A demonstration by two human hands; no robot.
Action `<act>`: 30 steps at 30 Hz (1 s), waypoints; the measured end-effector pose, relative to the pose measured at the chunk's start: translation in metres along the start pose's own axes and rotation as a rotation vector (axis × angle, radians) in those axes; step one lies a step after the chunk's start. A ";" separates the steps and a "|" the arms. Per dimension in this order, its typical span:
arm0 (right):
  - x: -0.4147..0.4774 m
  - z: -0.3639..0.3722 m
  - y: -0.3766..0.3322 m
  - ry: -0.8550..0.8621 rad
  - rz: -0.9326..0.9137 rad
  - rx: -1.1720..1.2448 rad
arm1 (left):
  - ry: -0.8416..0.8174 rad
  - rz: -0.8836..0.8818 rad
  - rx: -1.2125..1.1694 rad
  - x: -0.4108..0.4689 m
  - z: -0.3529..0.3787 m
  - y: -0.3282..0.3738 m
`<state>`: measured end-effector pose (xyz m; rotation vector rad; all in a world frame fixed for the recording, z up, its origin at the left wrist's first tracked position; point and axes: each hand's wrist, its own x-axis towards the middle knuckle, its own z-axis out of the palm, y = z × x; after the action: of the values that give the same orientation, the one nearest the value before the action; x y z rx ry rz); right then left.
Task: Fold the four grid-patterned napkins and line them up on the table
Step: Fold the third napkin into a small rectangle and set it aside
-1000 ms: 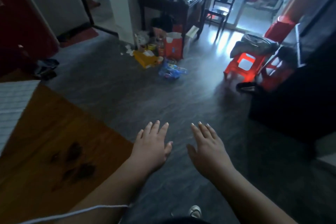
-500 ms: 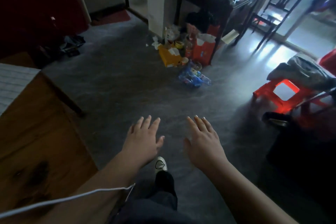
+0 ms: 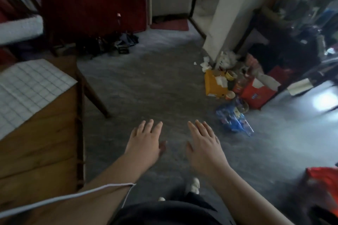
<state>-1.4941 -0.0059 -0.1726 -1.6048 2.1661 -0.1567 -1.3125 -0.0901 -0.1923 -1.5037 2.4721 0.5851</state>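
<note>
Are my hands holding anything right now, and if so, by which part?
Nothing is held. The left hand and right hand hover open, palms down, above the floor; the grid-patterned napkin lies untouched on the table.

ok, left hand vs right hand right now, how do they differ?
The left hand is nearer the wooden table with the grid-patterned napkin; the right hand is nearer the floor clutter. A white cord crosses the left forearm, not the right. Both are palm-down, fingers spread, empty, over bare floor.
</note>
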 end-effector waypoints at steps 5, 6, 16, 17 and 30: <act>0.126 -0.028 0.015 -0.029 -0.138 -0.022 | 0.033 -0.134 -0.032 0.090 -0.028 0.000; 0.152 -0.033 0.015 -0.038 -0.175 -0.028 | 0.044 -0.165 -0.036 0.110 -0.034 -0.001; 0.363 -0.093 -0.050 -0.225 -0.570 -0.162 | 0.166 -0.600 -0.236 0.228 -0.105 -0.044; 0.377 -0.096 -0.062 -0.237 -0.609 -0.166 | 0.188 -0.652 -0.259 0.233 -0.110 -0.051; 0.598 -0.056 -0.283 -0.356 -0.869 -0.297 | 0.285 -0.894 -0.407 0.364 -0.186 -0.273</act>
<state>-1.4054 -0.6634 -0.1912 -2.4292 1.1569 0.1922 -1.2341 -0.5740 -0.2181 -2.7319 1.5673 0.7281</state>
